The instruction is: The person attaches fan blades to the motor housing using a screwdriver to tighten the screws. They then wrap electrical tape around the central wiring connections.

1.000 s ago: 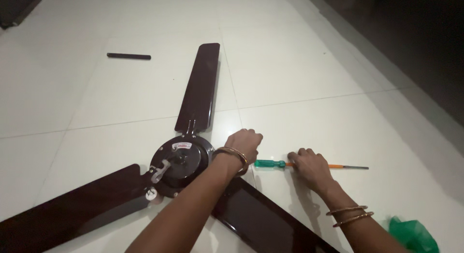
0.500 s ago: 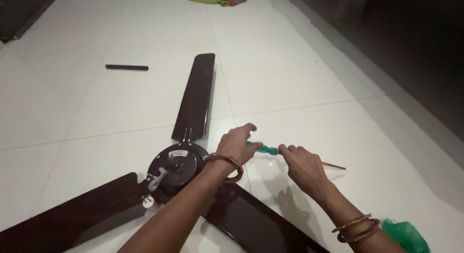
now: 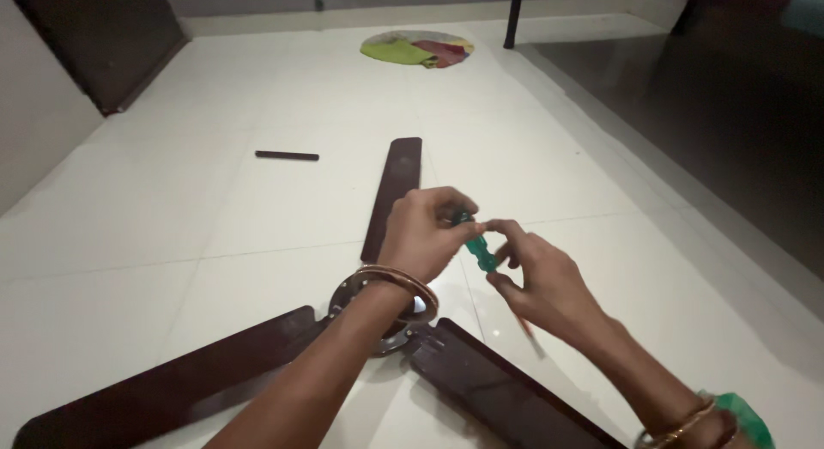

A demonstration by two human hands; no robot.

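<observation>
A dark brown three-blade ceiling fan [image 3: 396, 191] lies on the white tiled floor. Its round motor hub [image 3: 403, 324] is mostly hidden behind my left wrist. Above the hub I hold a screwdriver with a green handle [image 3: 477, 250] in both hands. My left hand [image 3: 425, 230] pinches the top of the handle. My right hand [image 3: 536, 282] grips it lower down, and the orange shaft points down past my right palm. Both wrists wear metal bangles.
A short dark rod [image 3: 287, 155] lies on the floor beyond the fan at the left. A heap of green and red cloth [image 3: 418, 49] sits far back. A dark door [image 3: 112, 37] stands at upper left, and something green [image 3: 745, 417] lies by my right forearm.
The screwdriver lay on the floor under my right hand; both hands have now lifted it above the fan hub. The camera has tilted up, showing more of the room.
</observation>
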